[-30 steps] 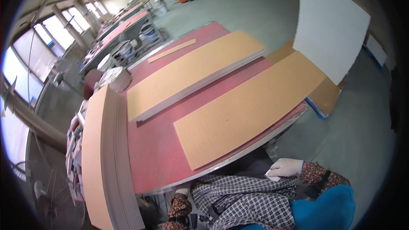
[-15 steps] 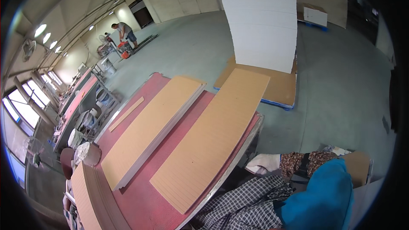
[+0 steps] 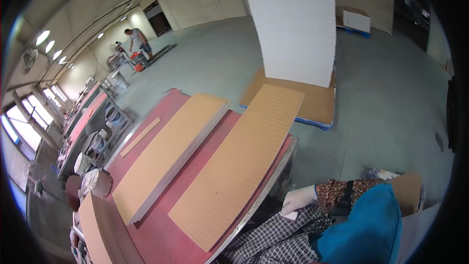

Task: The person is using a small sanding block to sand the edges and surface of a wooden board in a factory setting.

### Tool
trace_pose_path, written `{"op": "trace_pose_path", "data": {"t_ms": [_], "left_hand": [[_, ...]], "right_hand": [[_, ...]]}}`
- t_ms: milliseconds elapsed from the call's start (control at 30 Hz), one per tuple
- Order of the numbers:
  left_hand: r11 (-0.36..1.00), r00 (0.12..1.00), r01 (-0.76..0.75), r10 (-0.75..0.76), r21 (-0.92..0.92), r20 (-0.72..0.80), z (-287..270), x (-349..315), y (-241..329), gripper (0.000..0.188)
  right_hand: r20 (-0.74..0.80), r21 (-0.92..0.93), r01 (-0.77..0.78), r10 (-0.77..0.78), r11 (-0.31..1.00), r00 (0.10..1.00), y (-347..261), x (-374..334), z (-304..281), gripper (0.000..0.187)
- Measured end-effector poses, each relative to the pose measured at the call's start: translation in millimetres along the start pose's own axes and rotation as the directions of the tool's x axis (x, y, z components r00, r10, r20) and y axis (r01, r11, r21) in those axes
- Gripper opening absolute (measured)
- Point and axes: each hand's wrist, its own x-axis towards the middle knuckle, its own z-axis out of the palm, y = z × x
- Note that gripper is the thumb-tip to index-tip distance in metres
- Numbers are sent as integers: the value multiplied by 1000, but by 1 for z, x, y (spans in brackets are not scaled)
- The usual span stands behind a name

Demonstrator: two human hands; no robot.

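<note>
My right hand [image 3: 299,200], in a white glove, is low at the right, above the black-and-white checked cloth over my lap. Its fingers are closed on a small white flat piece [image 3: 290,215], whose material I cannot make out. To the left of this hand is the table's edge. A long tan grooved board [image 3: 239,166] lies slantwise on the red textured tabletop [image 3: 159,237]. Beside it sits a stack of similar boards [image 3: 171,154] with pale edges. My left hand is out of view.
A narrow tan strip [image 3: 140,137] and another board stack [image 3: 100,230] are at the table's left. A tall white stack [image 3: 298,36] stands on a blue pallet beyond. Buckets [image 3: 97,183] line the left side. A person [image 3: 139,41] stands far off.
My right hand has dropped slightly, and the white piece now shows below its fingers. The view has shifted a little. The distant person has straightened somewhat.
</note>
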Motion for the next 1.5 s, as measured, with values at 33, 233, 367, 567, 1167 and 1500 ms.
{"op": "trace_pose_path", "data": {"t_ms": [33,233,367,567,1167,1500], "left_hand": [[1000,1000,-2,2,-6,4,0,0,-1,60],[999,1000,25,-25,-36,11,1,-6,-6,59],[997,999,48,-48,-59,4,0,-6,-8,58],[993,997,82,-82,-80,6,-1,-4,-13,56],[976,992,127,-124,-179,26,-3,-21,-50,53],[842,970,236,-180,-485,161,36,-88,-216,50]], "right_hand": [[-120,-12,71,-72,997,990,-2,-5,-6,48],[-668,-22,-23,2,999,744,25,22,-24,49],[-685,-121,-142,21,983,728,57,42,-18,52],[-629,331,-135,325,934,706,80,112,-17,45],[-710,-329,-204,-99,922,697,154,176,-4,44],[-612,-539,-286,-135,792,779,213,193,-24,44]]}}
